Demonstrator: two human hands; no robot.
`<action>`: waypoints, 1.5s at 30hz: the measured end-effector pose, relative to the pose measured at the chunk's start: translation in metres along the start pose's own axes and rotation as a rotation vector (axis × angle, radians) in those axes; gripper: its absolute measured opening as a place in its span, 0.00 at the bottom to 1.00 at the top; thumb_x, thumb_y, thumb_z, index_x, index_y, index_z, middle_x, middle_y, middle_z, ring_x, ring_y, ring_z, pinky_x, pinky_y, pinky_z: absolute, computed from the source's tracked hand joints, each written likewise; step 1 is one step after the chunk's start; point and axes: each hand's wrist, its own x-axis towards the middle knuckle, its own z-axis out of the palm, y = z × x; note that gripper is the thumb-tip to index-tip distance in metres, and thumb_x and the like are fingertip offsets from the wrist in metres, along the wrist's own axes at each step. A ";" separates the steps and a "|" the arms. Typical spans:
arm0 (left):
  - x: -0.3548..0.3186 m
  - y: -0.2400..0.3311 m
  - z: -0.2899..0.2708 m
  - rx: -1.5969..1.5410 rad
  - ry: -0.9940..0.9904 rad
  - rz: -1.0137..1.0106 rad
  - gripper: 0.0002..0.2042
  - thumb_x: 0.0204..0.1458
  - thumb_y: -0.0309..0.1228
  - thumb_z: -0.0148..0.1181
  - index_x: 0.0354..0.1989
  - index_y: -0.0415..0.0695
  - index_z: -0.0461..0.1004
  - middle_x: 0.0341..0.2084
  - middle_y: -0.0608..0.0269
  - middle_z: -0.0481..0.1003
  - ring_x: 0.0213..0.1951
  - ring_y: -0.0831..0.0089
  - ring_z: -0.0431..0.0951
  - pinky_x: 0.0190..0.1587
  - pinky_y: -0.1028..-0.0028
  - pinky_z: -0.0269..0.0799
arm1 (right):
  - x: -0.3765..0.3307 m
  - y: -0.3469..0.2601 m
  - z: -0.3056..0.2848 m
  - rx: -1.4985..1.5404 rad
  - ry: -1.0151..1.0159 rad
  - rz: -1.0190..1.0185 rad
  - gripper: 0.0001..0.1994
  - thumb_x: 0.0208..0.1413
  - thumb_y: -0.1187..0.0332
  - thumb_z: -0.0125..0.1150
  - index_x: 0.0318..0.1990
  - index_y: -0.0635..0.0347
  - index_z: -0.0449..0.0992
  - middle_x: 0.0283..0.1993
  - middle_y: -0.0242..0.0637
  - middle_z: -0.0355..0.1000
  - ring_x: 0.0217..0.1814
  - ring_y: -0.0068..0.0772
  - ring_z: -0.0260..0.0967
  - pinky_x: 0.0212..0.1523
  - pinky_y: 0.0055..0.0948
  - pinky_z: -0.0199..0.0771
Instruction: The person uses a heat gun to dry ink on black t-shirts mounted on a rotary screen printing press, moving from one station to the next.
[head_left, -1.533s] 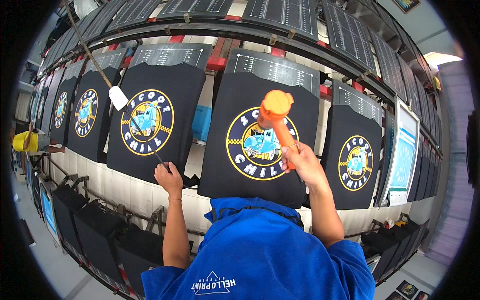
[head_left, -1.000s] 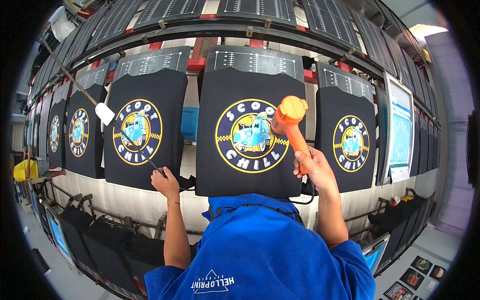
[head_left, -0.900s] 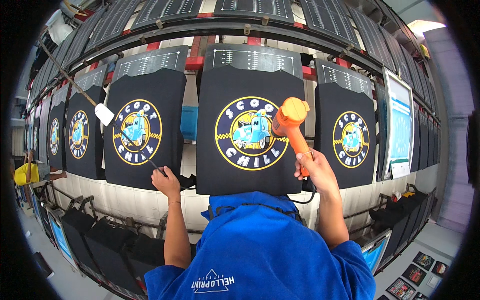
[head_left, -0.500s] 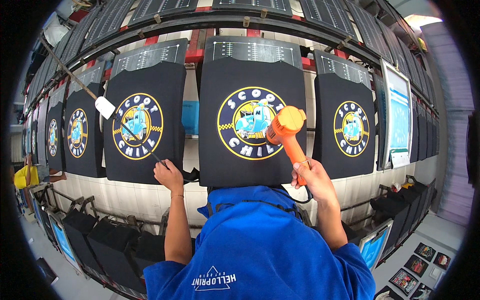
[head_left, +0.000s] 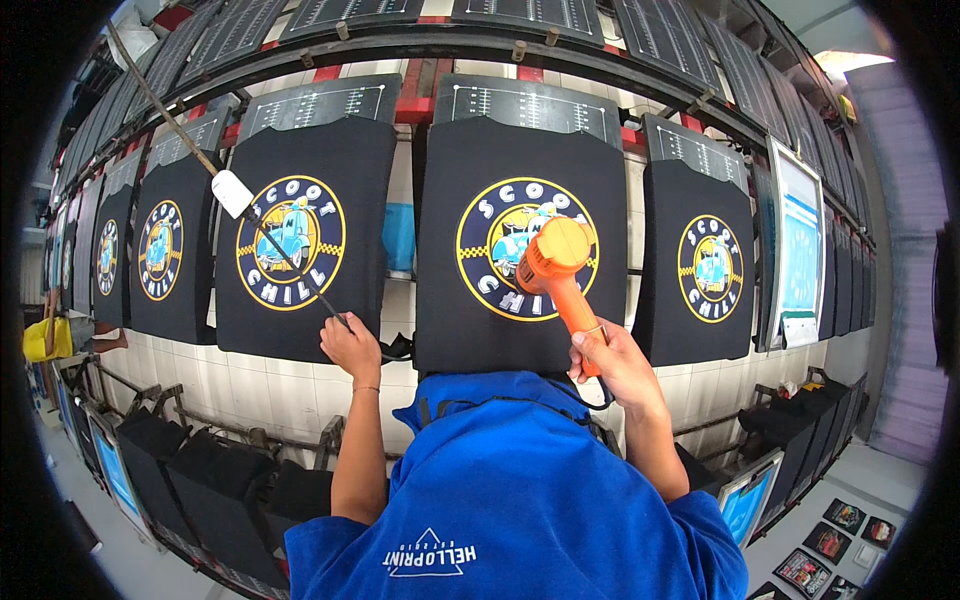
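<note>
My right hand (head_left: 618,368) grips the handle of an orange heat gun (head_left: 560,255). The gun's head hangs over the round scooter print on a black T-shirt (head_left: 450,340) right in front of me, hiding part of the design. My left hand (head_left: 352,348) is closed around a black power cable (head_left: 305,283), stretched up and leftward to a white socket block (head_left: 232,193) at the end of a hanging pole (head_left: 160,105). This cable crosses in front of the black T-shirt (head_left: 365,190) to the left, which carries the same print.
More printed black shirts lie on boards to the left, and another black shirt (head_left: 700,330) lies to the right. Beside it leans a framed printing screen (head_left: 797,245). A metal rail (head_left: 470,45) runs behind the boards. Behind me stand racks with draped black shirts (head_left: 225,480).
The heat gun has moved left across the print, toward its middle. The whole view has shifted slightly, and my left hand keeps its hold on the cable.
</note>
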 end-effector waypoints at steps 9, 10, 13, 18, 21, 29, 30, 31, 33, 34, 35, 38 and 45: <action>0.001 0.001 0.000 -0.057 0.034 0.002 0.12 0.59 0.34 0.50 0.31 0.38 0.74 0.31 0.55 0.73 0.38 0.53 0.70 0.42 0.57 0.62 | 0.031 -0.001 0.015 -0.046 -0.083 -0.034 0.14 0.63 0.58 0.58 0.41 0.61 0.70 0.28 0.28 0.69 0.27 0.19 0.71 0.26 0.19 0.73; 0.001 0.001 0.000 -0.051 0.033 0.003 0.12 0.59 0.34 0.50 0.31 0.38 0.74 0.31 0.55 0.72 0.38 0.53 0.70 0.41 0.57 0.62 | 0.035 -0.002 0.016 -0.048 -0.088 -0.041 0.14 0.63 0.58 0.58 0.41 0.61 0.70 0.28 0.28 0.69 0.27 0.19 0.71 0.26 0.19 0.73; 0.000 0.000 0.000 -0.042 0.032 0.005 0.12 0.59 0.34 0.51 0.31 0.38 0.74 0.31 0.55 0.72 0.38 0.53 0.70 0.41 0.57 0.62 | 0.045 -0.010 0.025 -0.045 -0.089 -0.052 0.14 0.63 0.58 0.58 0.42 0.61 0.70 0.28 0.28 0.69 0.28 0.18 0.71 0.27 0.19 0.72; -0.001 -0.001 0.001 -0.045 0.032 0.000 0.12 0.59 0.34 0.50 0.31 0.38 0.74 0.31 0.54 0.72 0.38 0.52 0.70 0.41 0.56 0.62 | 0.055 -0.016 0.035 0.007 -0.079 -0.098 0.14 0.63 0.59 0.58 0.44 0.62 0.70 0.27 0.27 0.69 0.28 0.18 0.70 0.28 0.20 0.72; 0.000 -0.003 0.003 -0.030 0.036 0.032 0.12 0.59 0.34 0.50 0.31 0.38 0.74 0.31 0.54 0.72 0.38 0.52 0.70 0.41 0.56 0.62 | 0.054 -0.018 0.041 0.010 -0.072 -0.103 0.14 0.63 0.59 0.58 0.44 0.62 0.70 0.28 0.28 0.69 0.28 0.18 0.70 0.28 0.20 0.71; -0.001 -0.004 0.001 -0.036 0.021 0.017 0.13 0.59 0.34 0.50 0.32 0.37 0.74 0.32 0.55 0.72 0.39 0.52 0.70 0.41 0.56 0.62 | 0.034 -0.006 0.042 -0.021 -0.238 0.061 0.14 0.63 0.60 0.59 0.45 0.62 0.70 0.29 0.29 0.70 0.28 0.20 0.71 0.29 0.20 0.72; -0.001 -0.003 0.001 -0.038 0.015 0.012 0.13 0.59 0.34 0.50 0.32 0.37 0.74 0.32 0.55 0.72 0.39 0.52 0.70 0.41 0.56 0.62 | 0.032 -0.004 0.042 -0.017 -0.228 0.057 0.14 0.63 0.60 0.59 0.45 0.62 0.70 0.29 0.29 0.70 0.28 0.20 0.71 0.28 0.20 0.72; -0.001 -0.002 0.000 -0.044 0.018 0.011 0.13 0.59 0.34 0.49 0.32 0.37 0.74 0.32 0.55 0.72 0.39 0.52 0.70 0.41 0.56 0.62 | 0.030 -0.003 0.041 -0.013 -0.218 0.052 0.14 0.63 0.60 0.59 0.45 0.62 0.70 0.29 0.29 0.70 0.28 0.20 0.71 0.28 0.20 0.72; -0.001 0.001 -0.001 -0.057 0.023 0.011 0.13 0.59 0.34 0.49 0.32 0.37 0.74 0.31 0.55 0.73 0.39 0.52 0.70 0.42 0.56 0.62 | 0.026 -0.001 0.043 -0.007 -0.189 0.035 0.14 0.63 0.60 0.59 0.46 0.62 0.70 0.29 0.30 0.70 0.28 0.20 0.71 0.28 0.20 0.72; -0.001 0.001 0.000 -0.051 0.025 0.016 0.13 0.59 0.34 0.49 0.33 0.37 0.75 0.32 0.55 0.73 0.39 0.52 0.70 0.42 0.56 0.62 | 0.025 0.000 0.046 -0.005 -0.170 0.023 0.14 0.63 0.60 0.59 0.46 0.62 0.70 0.29 0.30 0.70 0.27 0.20 0.71 0.28 0.20 0.72; -0.001 0.000 0.001 -0.045 0.028 0.021 0.13 0.59 0.34 0.49 0.33 0.37 0.75 0.32 0.55 0.73 0.39 0.52 0.70 0.42 0.56 0.62 | 0.024 0.001 0.047 -0.002 -0.150 0.010 0.14 0.63 0.60 0.59 0.46 0.62 0.70 0.29 0.29 0.70 0.27 0.20 0.71 0.28 0.20 0.72; -0.001 -0.003 0.000 -0.026 0.007 0.010 0.13 0.59 0.34 0.49 0.34 0.37 0.75 0.32 0.55 0.73 0.40 0.52 0.71 0.43 0.56 0.62 | 0.016 0.000 0.037 -0.057 -0.212 0.054 0.14 0.63 0.60 0.59 0.47 0.62 0.70 0.29 0.29 0.70 0.28 0.20 0.71 0.28 0.20 0.72; 0.001 0.002 -0.001 -0.021 0.005 0.021 0.13 0.60 0.35 0.49 0.35 0.36 0.74 0.32 0.51 0.74 0.41 0.50 0.72 0.44 0.54 0.63 | -0.014 0.006 0.017 -0.077 -0.113 0.082 0.14 0.63 0.61 0.59 0.46 0.62 0.70 0.29 0.29 0.70 0.28 0.20 0.71 0.28 0.21 0.72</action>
